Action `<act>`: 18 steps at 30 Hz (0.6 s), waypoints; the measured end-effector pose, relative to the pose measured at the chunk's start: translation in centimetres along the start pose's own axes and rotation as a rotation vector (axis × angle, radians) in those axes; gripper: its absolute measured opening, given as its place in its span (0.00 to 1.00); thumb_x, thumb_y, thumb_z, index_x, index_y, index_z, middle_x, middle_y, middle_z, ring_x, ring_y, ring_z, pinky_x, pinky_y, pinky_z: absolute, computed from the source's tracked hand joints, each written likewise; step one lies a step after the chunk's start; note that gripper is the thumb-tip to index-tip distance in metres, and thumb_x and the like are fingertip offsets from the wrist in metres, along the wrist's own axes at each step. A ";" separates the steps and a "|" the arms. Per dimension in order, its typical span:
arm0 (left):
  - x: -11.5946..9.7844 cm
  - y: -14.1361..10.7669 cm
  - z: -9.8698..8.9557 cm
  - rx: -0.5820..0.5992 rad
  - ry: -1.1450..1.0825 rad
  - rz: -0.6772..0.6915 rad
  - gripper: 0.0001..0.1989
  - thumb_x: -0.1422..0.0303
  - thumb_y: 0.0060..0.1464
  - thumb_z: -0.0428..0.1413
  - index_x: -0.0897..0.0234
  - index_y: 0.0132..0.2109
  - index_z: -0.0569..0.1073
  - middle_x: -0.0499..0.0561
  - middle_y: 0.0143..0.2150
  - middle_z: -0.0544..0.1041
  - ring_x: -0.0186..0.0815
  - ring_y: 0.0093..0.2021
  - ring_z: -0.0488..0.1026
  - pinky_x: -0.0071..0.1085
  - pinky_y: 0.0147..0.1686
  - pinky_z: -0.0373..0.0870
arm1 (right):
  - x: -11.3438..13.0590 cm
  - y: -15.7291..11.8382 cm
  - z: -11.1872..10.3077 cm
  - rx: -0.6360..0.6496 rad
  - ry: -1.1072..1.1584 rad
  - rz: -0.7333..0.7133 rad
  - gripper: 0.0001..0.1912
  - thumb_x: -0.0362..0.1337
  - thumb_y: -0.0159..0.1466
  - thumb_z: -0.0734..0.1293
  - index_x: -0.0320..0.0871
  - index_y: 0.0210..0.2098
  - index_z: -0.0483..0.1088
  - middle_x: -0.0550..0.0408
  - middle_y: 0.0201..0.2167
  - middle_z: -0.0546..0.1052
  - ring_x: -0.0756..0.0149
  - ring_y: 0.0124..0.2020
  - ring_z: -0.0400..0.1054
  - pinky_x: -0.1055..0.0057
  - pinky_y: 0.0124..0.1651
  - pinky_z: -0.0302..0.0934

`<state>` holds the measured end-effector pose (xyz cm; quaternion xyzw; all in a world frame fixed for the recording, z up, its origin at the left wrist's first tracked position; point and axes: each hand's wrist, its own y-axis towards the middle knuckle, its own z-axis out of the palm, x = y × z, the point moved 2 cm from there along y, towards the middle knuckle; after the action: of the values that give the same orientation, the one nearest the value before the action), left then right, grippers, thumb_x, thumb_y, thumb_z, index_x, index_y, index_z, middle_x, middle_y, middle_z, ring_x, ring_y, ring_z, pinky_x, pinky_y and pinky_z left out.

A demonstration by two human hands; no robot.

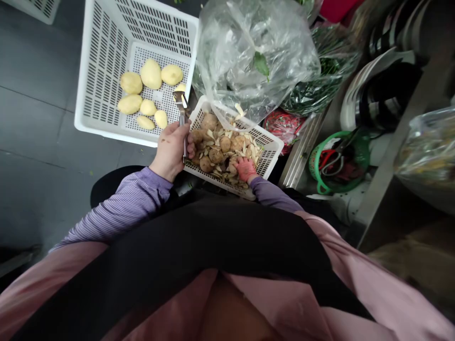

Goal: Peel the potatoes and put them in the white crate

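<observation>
My left hand (172, 147) is closed around the handle of a metal peeler (183, 118), whose head points up over the near right corner of a large white basket (80, 113). Several peeled yellow potatoes (151, 74) lie in that basket. To its right, a smaller white basket (272, 151) holds unpeeled brown potatoes (215, 155) among many strips of peel (254, 150). My right hand (246, 169), in a reddish glove, rests in the right part of the smaller basket. Its fingers are apart and touch a brown potato (232, 165).
A large clear plastic bag (256, 52) overhangs the smaller basket's far edge. Bagged greens (313, 90) and a red bag (284, 125) lie to the right. Beyond a metal shelf edge (302, 151) sits a green basket (322, 182) with scissors (336, 158).
</observation>
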<state>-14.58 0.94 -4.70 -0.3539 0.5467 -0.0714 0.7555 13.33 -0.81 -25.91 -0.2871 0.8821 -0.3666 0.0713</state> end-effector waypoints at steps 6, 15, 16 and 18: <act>0.9 0.0 0.6 0.041 0.089 -0.036 0.09 0.63 0.60 0.61 0.62 0.42 0.71 0.40 0.22 0.66 0.25 0.15 0.60 0.21 0.16 0.55 | 2.7 3.7 0.2 0.047 -0.150 -0.331 0.28 0.27 0.71 0.55 0.43 0.64 0.74 0.39 0.68 0.71 0.43 0.71 0.60 0.31 0.77 0.38; 1.1 -0.1 1.2 0.111 0.146 -0.056 0.09 0.66 0.63 0.59 0.61 0.36 0.67 0.42 0.22 0.65 0.25 0.15 0.60 0.21 0.15 0.55 | -0.7 0.4 2.2 0.228 0.215 0.156 0.34 0.32 0.57 0.77 0.36 0.62 0.71 0.28 0.62 0.74 0.35 0.60 0.72 0.40 0.58 0.68; 1.3 -0.1 1.5 0.132 0.167 -0.055 0.10 0.67 0.64 0.58 0.61 0.35 0.66 0.42 0.22 0.66 0.25 0.16 0.60 0.22 0.15 0.56 | -2.6 -0.6 2.1 0.236 0.262 0.208 0.38 0.33 0.54 0.80 0.35 0.62 0.70 0.28 0.60 0.75 0.37 0.57 0.73 0.42 0.57 0.70; 1.9 0.0 1.8 0.182 0.247 -0.001 0.10 0.68 0.64 0.57 0.62 0.34 0.67 0.44 0.24 0.68 0.27 0.17 0.63 0.23 0.18 0.61 | -6.4 -2.4 1.4 0.171 0.486 0.367 0.39 0.37 0.54 0.81 0.34 0.61 0.69 0.30 0.57 0.77 0.43 0.54 0.75 0.46 0.58 0.69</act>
<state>-12.23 0.86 -5.87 -0.2727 0.6266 -0.1642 0.7114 20.19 0.59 -25.83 -0.0201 0.8763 -0.4785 -0.0530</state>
